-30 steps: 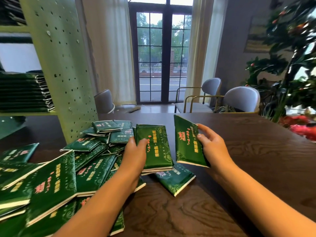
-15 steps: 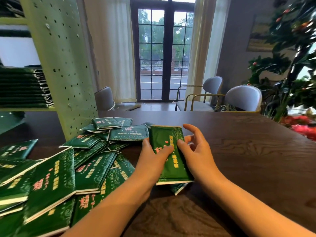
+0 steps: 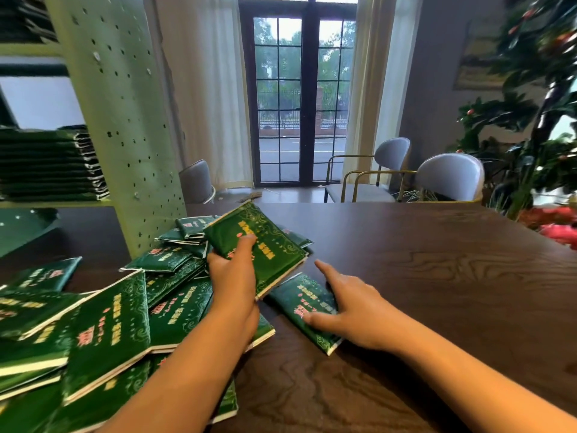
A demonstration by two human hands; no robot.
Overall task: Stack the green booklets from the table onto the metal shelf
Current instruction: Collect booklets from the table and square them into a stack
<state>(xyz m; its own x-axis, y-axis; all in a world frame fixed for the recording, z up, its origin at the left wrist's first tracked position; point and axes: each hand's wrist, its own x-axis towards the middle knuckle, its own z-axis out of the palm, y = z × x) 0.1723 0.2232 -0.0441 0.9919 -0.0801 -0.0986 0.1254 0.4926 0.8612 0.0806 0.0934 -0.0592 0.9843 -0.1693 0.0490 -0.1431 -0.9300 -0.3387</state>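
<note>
The booklets are dark green with gold scrollwork, pink and yellow lettering and pale page edges. The left hand (image 3: 232,276) grips a small bundle (image 3: 271,242) of them, thumb on top, raised and tilted above the middle of the table (image 3: 437,276). Half a second ago both hands were on that bundle. Now the right hand (image 3: 349,310) has let go and lies spread, fingers straight, on a single booklet (image 3: 296,300) flat on the wood just nearer. A loose heap (image 3: 125,323) sprawls to the left. The metal shelf (image 3: 125,120), far left, carries a tidy stack (image 3: 46,164).
</note>
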